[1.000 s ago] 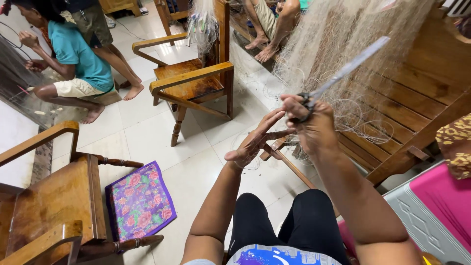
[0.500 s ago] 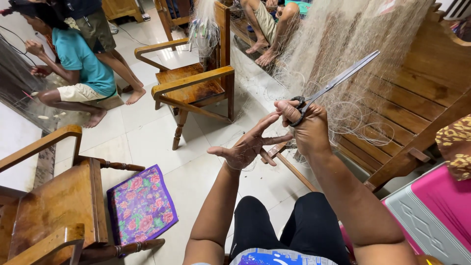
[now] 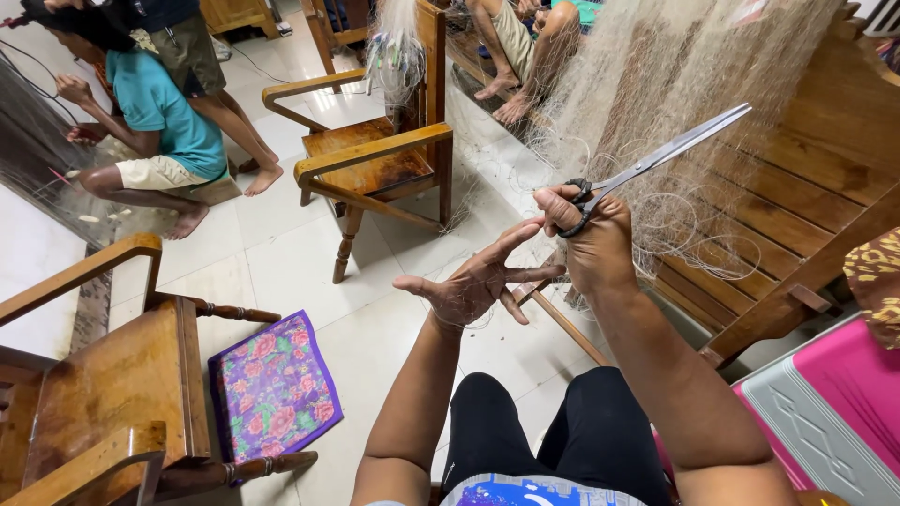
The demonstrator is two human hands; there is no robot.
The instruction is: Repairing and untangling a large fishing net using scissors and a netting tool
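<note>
Steel scissors (image 3: 656, 159), blades up-right

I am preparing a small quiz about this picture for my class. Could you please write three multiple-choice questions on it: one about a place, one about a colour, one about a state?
1. Where does the flowered cushion lie?
A. on the floor beside the near wooden chair
B. on the bench
C. on the person's lap

2. What colour is the cushion's border?
A. green
B. purple
C. white

3. How are the scissors held?
A. lying on the floor
B. in the left hand
C. in the right hand, blades shut and pointing up-right

Answers: 1 A, it rests on the tiles by the chair leg. 2 B, a purple edge frames the flowers. 3 C, the right hand grips the handles while the left hand spreads open before the net.
</note>
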